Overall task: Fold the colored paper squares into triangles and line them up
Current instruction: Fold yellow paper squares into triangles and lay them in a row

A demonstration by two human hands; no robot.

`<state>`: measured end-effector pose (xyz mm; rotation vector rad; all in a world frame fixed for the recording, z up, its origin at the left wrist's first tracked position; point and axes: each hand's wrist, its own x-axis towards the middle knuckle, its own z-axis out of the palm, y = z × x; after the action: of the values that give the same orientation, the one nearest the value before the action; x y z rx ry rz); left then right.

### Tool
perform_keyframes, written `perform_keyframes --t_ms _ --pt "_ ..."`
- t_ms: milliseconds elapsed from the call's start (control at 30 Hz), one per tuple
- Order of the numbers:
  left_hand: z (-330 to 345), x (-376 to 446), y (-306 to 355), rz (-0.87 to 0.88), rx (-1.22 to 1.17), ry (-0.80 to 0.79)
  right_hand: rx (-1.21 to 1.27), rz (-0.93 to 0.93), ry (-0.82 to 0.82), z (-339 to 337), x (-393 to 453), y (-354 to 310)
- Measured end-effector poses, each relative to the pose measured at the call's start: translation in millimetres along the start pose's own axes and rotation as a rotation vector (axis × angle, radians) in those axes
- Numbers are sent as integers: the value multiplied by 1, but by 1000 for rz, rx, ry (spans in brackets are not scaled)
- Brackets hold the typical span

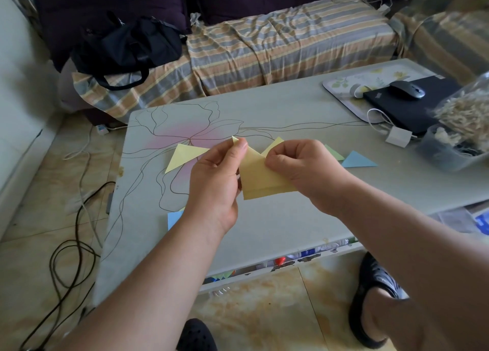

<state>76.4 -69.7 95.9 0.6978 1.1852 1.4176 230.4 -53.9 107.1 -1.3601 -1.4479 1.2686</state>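
Note:
Both hands hold a yellow paper (pixel 260 181) in the air above the grey table (pixel 277 218). My left hand (pixel 215 176) pinches its top left corner, and my right hand (pixel 304 168) pinches its upper right edge. The sheet is folded over on itself, its two layers not quite aligned along the bottom. On the table behind lie folded triangles: a yellow triangle (pixel 184 156) at the left, a second yellow triangle (pixel 274 144) partly hidden by my right hand, a green triangle (pixel 334 153) and a blue triangle (pixel 357 160) at the right. A blue paper (pixel 174 218) peeks out beside my left wrist.
At the table's right end are a tray (pixel 344 82), a black laptop (pixel 412 104) with a mouse (pixel 407 88) on it, a white charger (pixel 398 136) and a clear tub (pixel 447 149). A striped sofa (pixel 264 49) with a black bag (pixel 124 46) stands behind. Cables (pixel 66 258) lie on the floor at left.

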Motion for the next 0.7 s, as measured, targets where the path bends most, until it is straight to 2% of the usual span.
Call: perform_keyframes --t_ms 233,433,500,600,700 --pt "-2 3 3 -11 -34 28 -31 22 -56 0 -2 -1" --pt "-9 8 8 -55 -57 49 -24 33 -35 -2 -1 3" --pt "-7 7 6 -99 12 -28 -24 31 -22 -1 -1 3" --pt "-4 2 -4 -96 243 -165 -23 17 4 1 0 3" --pt "-1 2 -11 -72 286 -163 -9 6 35 0 1 5"
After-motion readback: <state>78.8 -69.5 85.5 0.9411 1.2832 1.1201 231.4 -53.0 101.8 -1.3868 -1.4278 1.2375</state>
